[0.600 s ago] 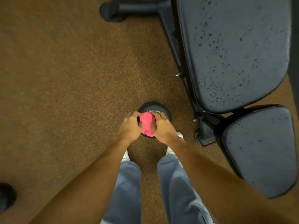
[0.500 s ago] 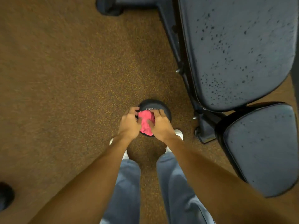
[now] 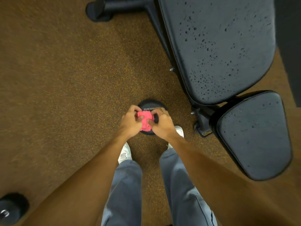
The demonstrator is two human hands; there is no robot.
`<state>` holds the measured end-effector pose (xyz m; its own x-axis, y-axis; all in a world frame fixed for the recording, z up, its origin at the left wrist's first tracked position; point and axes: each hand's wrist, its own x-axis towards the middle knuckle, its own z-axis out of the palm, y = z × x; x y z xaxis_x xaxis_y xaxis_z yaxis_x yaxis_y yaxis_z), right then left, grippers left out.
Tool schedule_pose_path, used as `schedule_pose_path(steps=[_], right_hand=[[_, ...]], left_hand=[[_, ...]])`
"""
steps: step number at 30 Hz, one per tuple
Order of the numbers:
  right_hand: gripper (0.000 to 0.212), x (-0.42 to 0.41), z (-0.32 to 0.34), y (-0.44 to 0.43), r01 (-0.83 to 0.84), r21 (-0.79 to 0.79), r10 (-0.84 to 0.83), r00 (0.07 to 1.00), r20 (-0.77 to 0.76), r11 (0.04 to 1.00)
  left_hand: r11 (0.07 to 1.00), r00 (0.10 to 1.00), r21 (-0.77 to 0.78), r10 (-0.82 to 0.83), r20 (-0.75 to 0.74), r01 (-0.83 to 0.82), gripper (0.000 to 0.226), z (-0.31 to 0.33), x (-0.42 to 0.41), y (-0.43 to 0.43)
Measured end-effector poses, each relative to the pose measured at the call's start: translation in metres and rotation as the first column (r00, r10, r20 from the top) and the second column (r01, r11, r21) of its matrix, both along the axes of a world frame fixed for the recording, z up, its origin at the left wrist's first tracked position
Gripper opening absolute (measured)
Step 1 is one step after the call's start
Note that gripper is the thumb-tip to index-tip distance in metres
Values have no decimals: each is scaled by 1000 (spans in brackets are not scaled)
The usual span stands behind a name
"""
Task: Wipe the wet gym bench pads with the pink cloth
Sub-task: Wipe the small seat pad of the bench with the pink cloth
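Person standing, looking straight down. Left grip point(image 3: 130, 123) and right grip point(image 3: 162, 126) sit close together at centre, both clamped on the pink cloth point(image 3: 145, 119): fingers and thumbs curled in, pinching it from either side. Cloth is bunched into a small wad between the two grips, not spread out.

Directly below the grips on the floor point(image 3: 65, 79) is a black round plate point(image 3: 151, 106) with white lettering, partly covered. Can't tell whether the cloth touches it.

Bench is to the person's right, well apart from the cloth. Large back pad point(image 3: 219, 49) is dark, with water drops scattered over most of it, denser toward the near edge. Smaller seat pad point(image 3: 254, 136) sits just beside its near end, with fewer drops. Neither pad is touched by cloth or grips. Black bench frame point(image 3: 202, 124) shows between the pads and the floor, and a frame foot point(image 3: 101, 10) sticks out top left.

Floor is brown speckled rubber. White shoes point(image 3: 125, 153) and grey trousers point(image 3: 127, 190) below the arms. Dark rounded object point(image 3: 11, 207) in the bottom left corner, too cropped to identify.
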<state>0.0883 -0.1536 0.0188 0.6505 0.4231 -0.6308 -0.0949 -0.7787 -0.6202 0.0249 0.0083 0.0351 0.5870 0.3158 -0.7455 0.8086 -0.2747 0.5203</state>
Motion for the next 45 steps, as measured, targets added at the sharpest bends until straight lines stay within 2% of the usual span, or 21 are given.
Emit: schedule_pose_path(steps=[4, 9, 11, 14, 17, 20, 24, 31, 35, 38, 40, 43, 45], right_hand=[[27, -2, 27, -3, 285, 54, -271, 944, -187, 957], [31, -22, 57, -17, 510, 122, -487, 855, -178, 851], [36, -35, 69, -26, 550, 150, -532, 835, -144, 822], [33, -59, 84, -40, 601, 178, -600, 798, -66, 779], [24, -81, 103, -53, 674, 188, -681, 731, -35, 714], [22, -106, 125, -76, 770, 196, -779, 626, -40, 608], [36, -128, 138, -122, 842, 207, -861, 508, 3, 497], [72, -139, 140, -197, 872, 206, -896, 429, 118, 445], [68, -145, 136, -242, 880, 235, -910, 385, 156, 413], [60, -148, 134, -274, 883, 281, -924, 334, 187, 376], [58, -148, 133, -289, 880, 302, -926, 316, 205, 367], [57, -149, 129, -316, 869, 343, -928, 286, 241, 357], [58, -148, 125, -333, 848, 362, -911, 293, 290, 388]], left_hand=[[1000, 999, -22, -3, 38, 4, 21, 26, 10, -1], [995, 995, -72, -59, 85, 65, 16, 60, 14, -8], [988, 995, -137, -64, 75, 74, 17, 73, 12, -14], [976, 996, -199, -76, 47, 84, 17, 89, 6, -30], [968, 994, -227, -96, 47, 104, 15, 103, -2, -49], [952, 987, -260, -150, 56, 159, 12, 114, -11, -81], [922, 975, -317, -203, 89, 221, 14, 126, -13, -136], [903, 962, -337, -229, 147, 266, 14, 133, -5, -225], [890, 948, -334, -263, 179, 311, 15, 130, -3, -274], [883, 917, -274, -325, 230, 382, 17, 130, -1, -305], [877, 866, -165, -384, 321, 450, 16, 129, 3, -317], [841, 714, 101, -509, 482, 531, 15, 118, 18, -331], [795, 594, 294, -596, 540, 530, 17, 113, 35, -338]])
